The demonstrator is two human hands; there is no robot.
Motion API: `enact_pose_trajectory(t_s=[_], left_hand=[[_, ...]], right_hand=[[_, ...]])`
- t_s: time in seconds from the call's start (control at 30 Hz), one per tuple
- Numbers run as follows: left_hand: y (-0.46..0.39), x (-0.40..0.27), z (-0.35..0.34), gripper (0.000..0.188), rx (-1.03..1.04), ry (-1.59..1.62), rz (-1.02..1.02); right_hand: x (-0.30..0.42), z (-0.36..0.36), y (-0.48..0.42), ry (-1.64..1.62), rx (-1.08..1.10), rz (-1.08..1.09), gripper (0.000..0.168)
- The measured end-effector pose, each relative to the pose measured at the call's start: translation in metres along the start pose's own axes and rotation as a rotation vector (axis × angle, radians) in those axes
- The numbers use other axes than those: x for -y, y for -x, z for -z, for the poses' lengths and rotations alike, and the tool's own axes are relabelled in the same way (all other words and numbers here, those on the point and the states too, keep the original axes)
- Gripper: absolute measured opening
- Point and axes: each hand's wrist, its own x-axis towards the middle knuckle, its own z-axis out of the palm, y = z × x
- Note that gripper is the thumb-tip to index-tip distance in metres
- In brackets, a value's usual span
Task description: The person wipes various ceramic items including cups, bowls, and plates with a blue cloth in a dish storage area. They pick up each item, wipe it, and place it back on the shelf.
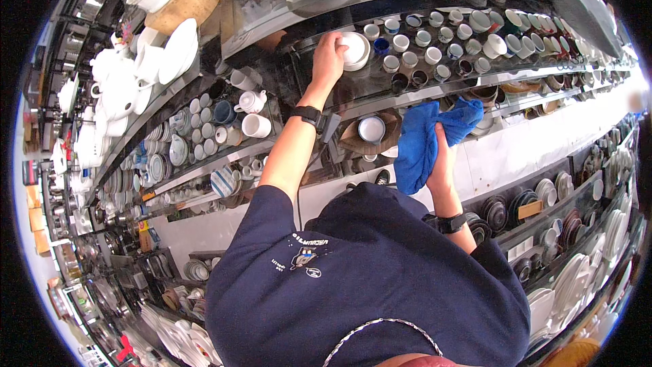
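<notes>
My left hand (328,58) grips the left side of a white lidded ceramic dish (357,52) that sits on a dark glass shelf (356,89). To the right of the dish stand rows of small cups, among them a dark blue cup (381,46) and a white cup (401,43). Lower right, my right hand (442,163) holds a bunched blue cloth (418,142) in front of the shelf edge; the cloth hides part of the shelves behind it. Below the dish, a round bowl (372,129) rests in a brown leaf-shaped tray (349,137).
At the left, a shelf bears a white teapot (251,102), a white mug (256,126) and several cups. White tureens and plates (178,51) stand above it. More crockery shelves (550,214) line the lower right, across a pale tiled floor (494,158).
</notes>
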Motion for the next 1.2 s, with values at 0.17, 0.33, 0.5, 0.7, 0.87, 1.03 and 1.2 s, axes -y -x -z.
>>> enact_pose_trajectory(t_s=[0.17,0.33,0.5,0.7,0.87,1.03,1.2], left_hand=[[-0.007,0.003,-0.015,0.029,0.058,-0.064,-0.007],[-0.007,0.010,-0.023,0.028,0.081,-0.090,0.008],[-0.005,0.007,-0.023,0.030,0.097,-0.081,0.030],[-0.003,0.004,-0.017,0.045,0.129,-0.123,0.020],[0.006,-0.035,0.005,0.043,0.013,-0.274,-0.053],[0.011,-0.106,0.059,0.016,-0.077,-0.225,-0.498],[-0.001,-0.151,0.100,0.023,-0.247,-0.174,-0.716]], right_hand=[[0.007,0.011,-0.003,-0.023,-0.041,-0.021,0.043],[0.010,0.017,-0.011,0.001,-0.038,-0.014,0.044],[0.017,0.009,-0.013,-0.019,-0.038,-0.001,0.043],[0.018,0.003,-0.018,0.015,-0.019,-0.090,0.043],[0.008,-0.001,-0.030,0.034,0.006,-0.058,0.044],[0.001,-0.019,-0.034,0.037,0.105,-0.059,0.044],[-0.016,-0.030,-0.044,0.076,0.139,-0.048,0.045]])
